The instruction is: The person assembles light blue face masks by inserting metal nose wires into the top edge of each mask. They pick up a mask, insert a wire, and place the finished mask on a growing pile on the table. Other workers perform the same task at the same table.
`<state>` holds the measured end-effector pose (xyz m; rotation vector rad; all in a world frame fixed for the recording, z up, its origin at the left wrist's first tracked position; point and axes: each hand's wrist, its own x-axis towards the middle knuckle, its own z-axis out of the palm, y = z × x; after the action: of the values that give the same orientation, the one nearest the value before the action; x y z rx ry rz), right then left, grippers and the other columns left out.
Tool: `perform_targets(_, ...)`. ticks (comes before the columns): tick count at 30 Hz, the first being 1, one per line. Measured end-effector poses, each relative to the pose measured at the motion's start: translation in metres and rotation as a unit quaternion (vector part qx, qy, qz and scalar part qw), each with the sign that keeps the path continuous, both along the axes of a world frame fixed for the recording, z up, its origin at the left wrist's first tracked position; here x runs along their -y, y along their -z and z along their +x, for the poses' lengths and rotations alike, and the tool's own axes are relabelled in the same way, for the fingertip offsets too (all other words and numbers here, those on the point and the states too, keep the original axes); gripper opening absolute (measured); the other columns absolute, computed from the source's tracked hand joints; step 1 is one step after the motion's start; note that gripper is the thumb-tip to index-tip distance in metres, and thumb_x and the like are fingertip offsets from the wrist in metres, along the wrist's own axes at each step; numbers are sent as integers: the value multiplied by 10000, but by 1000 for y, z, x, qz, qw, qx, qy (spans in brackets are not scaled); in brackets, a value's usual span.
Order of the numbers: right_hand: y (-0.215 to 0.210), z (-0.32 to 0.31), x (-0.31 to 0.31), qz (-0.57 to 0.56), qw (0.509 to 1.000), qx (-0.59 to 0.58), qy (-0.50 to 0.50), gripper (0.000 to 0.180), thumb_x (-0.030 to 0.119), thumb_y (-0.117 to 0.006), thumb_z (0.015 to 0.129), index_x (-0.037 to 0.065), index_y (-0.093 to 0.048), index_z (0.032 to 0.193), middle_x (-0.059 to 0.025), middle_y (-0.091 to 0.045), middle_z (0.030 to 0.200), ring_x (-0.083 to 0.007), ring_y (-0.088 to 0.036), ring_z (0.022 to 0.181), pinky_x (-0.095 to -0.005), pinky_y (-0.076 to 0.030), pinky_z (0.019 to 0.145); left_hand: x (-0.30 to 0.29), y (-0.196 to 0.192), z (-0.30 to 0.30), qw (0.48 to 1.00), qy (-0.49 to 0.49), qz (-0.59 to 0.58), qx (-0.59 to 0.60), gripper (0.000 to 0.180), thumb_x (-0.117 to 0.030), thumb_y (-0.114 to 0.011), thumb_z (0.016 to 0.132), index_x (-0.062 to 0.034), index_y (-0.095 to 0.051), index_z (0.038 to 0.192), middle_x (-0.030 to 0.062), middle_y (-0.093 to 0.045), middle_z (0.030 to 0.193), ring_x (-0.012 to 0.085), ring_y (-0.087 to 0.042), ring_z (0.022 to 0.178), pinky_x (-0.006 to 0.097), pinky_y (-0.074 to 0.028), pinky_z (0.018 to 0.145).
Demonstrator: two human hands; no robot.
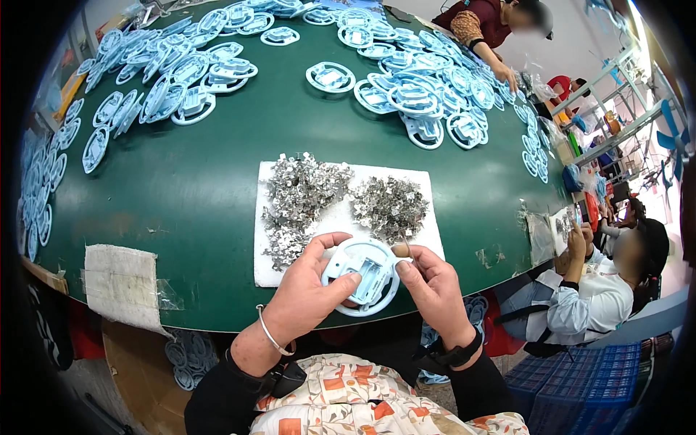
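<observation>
A: Where's the pale blue plastic ring part (362,277)?

B: At the near table edge (217,319), over the white mat (435,239). The left hand (308,293) grips its rim, thumb over the top; the right hand (433,286) pinches a small metal clip (406,246) against it.

A: How does it handle?

B: Probably light, stiff and smooth, so hold it by the rim. The clip piles (301,196) lie just beyond; green tabletop opens left, and blue parts (420,94) crowd the far side.

Bare green tabletop (196,188) open left of white foam sheet (341,217); two heaps of small silver metal clips (301,196) crowd sheet; pale blue plastic rings (428,94) block far edge.
</observation>
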<state>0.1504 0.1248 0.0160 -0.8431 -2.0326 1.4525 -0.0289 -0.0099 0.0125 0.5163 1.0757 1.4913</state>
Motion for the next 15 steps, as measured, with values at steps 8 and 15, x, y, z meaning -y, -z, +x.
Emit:
perform_targets(8, -31, -1, 4, -288, 952, 44, -94, 229, 266, -617, 1051, 44, -653, 1008, 98, -521, 753, 18, -401, 608, -169, -298, 516, 4, -10, -1, 963, 8, 52, -265, 599, -47, -671, 908, 8, -453, 1463, 138, -647, 1120, 177, -654, 1016, 288, -542, 872)
perform_targets(15, -37, 7, 11, -243, 962, 45, -112, 254, 270, -561, 1079, 36, -634, 1013, 92, -500, 734, 0, -403, 615, -192, -315, 527, 2, -17, -4, 855, 105, 97, -499, 487, -107, -601, 929, 45, -512, 1383, 133, -639, 1148, 214, -649, 972, 318, -534, 835)
